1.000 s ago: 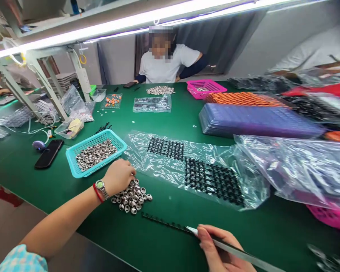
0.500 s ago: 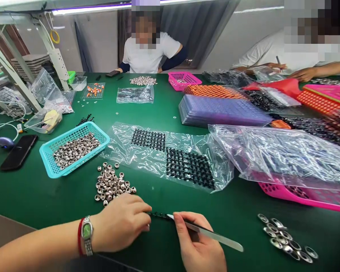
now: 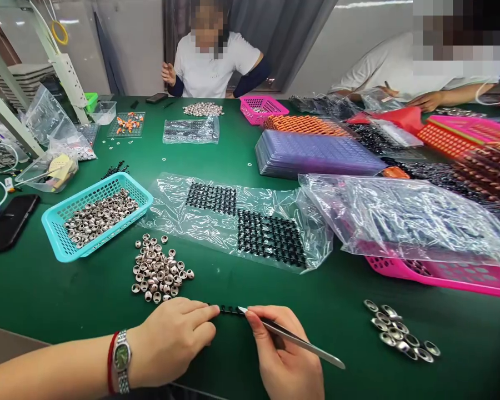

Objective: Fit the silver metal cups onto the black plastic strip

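Observation:
My right hand (image 3: pixel 289 347) grips metal tweezers (image 3: pixel 312 348), their tips touching a thin black toothed strip (image 3: pixel 230 309) low over the green table. The strip's left end lies under the closed fingers of my left hand (image 3: pixel 179 339), which wears a watch and a red band at the wrist. Just beyond my left hand is a loose pile of small silver ring-like metal pieces (image 3: pixel 160 272). Rows of black strips (image 3: pixel 270 236) lie on a clear plastic bag (image 3: pixel 170 222) ahead of my hands. Several larger oval silver rings (image 3: pixel 400 333) rest to the right.
A turquoise basket (image 3: pixel 52 228) holds more silver pieces at left, near a black phone (image 3: pixel 10 222). Stacked clear trays (image 3: pixel 316 155), a large plastic bag (image 3: pixel 416 216) and a pink basket (image 3: pixel 450 278) crowd the right. Two people sit across the table.
The view has shifted, so the table items appear slightly further left and higher. My hands keep hold of the strip and tweezers. The person opposite has raised a hand.

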Motion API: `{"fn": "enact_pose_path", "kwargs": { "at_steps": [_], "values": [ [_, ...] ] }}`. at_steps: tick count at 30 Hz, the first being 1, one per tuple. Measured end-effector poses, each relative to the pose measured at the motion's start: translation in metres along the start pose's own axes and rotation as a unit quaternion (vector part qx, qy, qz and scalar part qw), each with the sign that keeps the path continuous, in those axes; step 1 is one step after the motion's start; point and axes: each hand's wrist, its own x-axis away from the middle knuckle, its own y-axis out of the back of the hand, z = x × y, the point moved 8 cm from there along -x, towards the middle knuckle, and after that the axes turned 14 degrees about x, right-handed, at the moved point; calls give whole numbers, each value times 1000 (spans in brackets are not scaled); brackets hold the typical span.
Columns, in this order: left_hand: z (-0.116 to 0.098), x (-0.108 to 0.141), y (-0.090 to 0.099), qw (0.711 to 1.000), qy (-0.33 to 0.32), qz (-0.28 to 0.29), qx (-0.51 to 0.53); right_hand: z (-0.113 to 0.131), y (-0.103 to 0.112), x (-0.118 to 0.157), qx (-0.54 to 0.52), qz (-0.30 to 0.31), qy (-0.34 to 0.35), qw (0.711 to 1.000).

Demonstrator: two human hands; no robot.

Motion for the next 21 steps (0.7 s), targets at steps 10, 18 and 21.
{"fn": "enact_pose_path", "kwargs": {
  "at_steps": [10, 18, 21],
  "values": [
    [7, 1, -1, 999, 26, 24, 21, 17, -3, 0, -15, -15, 68, 997],
    [2, 11, 33, 961, 109, -157, 198, 10, 9, 5, -31, -44, 49, 997],
    [14, 23, 17, 878, 258, -179, 362, 9, 12, 17, -84, -22, 52, 995]
  ]
}}
